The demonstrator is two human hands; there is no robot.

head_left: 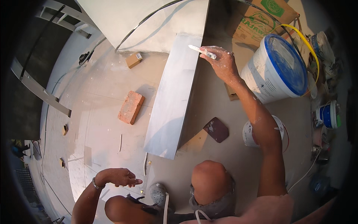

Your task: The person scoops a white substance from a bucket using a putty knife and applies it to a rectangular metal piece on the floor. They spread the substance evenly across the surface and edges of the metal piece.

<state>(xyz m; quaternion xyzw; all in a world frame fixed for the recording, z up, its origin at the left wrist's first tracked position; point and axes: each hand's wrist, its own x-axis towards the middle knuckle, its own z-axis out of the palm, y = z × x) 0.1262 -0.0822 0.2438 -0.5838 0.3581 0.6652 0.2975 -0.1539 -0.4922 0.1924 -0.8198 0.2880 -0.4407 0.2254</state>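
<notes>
A long, pale grey-white board [173, 100] slants from a white block-like surface [149, 26] at the top toward my knees. My right hand [223, 64] reaches over the board's far right edge. Its fingers are closed on a white, paint-specked stick with a tapered tip [201, 51], which points left over the board. The exact kind of stick cannot be made out. My left hand [120, 177] hangs above my left knee, loosely bent with some fingers stretched out. Nothing shows in it, and it touches nothing I can see.
An orange brick [131, 107] and a small cardboard box [134, 60] lie left of the board. To its right are a dark rounded piece [216, 130], a large blue-lidded bucket [274, 69] and a smaller white pail [248, 134]. A ladder [44, 93] stands at left; a dark cable [145, 20] arches overhead.
</notes>
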